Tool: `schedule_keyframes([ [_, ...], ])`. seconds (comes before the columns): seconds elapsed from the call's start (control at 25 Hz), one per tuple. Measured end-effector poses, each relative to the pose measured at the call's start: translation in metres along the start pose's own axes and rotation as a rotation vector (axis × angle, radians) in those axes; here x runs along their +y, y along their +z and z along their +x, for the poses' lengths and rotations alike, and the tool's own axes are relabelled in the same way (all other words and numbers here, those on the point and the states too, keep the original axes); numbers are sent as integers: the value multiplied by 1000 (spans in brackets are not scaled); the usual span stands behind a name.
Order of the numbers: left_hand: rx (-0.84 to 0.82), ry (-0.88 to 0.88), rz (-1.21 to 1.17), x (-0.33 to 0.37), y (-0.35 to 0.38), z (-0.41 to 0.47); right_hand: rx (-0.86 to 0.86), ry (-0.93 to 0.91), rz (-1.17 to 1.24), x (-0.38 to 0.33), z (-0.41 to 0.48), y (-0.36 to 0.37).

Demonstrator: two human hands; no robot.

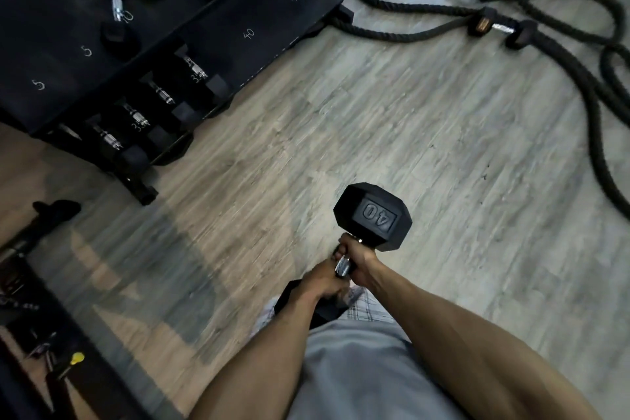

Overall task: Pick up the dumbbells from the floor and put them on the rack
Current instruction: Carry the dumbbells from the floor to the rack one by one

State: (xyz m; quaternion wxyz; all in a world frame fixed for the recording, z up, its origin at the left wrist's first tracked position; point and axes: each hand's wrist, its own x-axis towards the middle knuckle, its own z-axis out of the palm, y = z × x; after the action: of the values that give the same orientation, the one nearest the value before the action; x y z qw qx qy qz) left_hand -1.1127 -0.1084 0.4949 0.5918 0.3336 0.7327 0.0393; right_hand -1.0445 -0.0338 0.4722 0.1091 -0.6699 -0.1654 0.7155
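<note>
A person is holding a black hex dumbbell point(373, 215) marked 40 in the air over the wood-grain floor point(392, 106), in front of their grey shirt point(354, 368). The right hand point(361, 261) is gripping the chrome handle just behind the far head, its fingers point(345, 243) clenched round the bar, and the left hand point(324, 281) is grasping the same handle next to it, closer to the near head. The black rack point(259, 10) is standing well apart at the upper left, with several racked dumbbells point(160, 92) sitting on its lower shelf beside spots chalked 40. A smaller dumbbell point(497, 27) is lying on the floor at the upper right, among thick black ropes point(579, 78).
</note>
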Motion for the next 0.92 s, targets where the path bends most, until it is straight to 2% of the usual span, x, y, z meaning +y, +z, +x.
schedule_keyframes([
  [0.24,-11,-22,7,105,-101,80,-1,5,-1,-155,54,35],
  [0.4,-43,-4,-94,147,-163,151,15,-13,-60,-241,103,74],
  [0.64,-4,47,-102,205,-299,249,71,-54,-47,-377,169,168],
  [0.92,51,-57,-269,252,-440,355,1,-2,-215,-514,259,279],
])
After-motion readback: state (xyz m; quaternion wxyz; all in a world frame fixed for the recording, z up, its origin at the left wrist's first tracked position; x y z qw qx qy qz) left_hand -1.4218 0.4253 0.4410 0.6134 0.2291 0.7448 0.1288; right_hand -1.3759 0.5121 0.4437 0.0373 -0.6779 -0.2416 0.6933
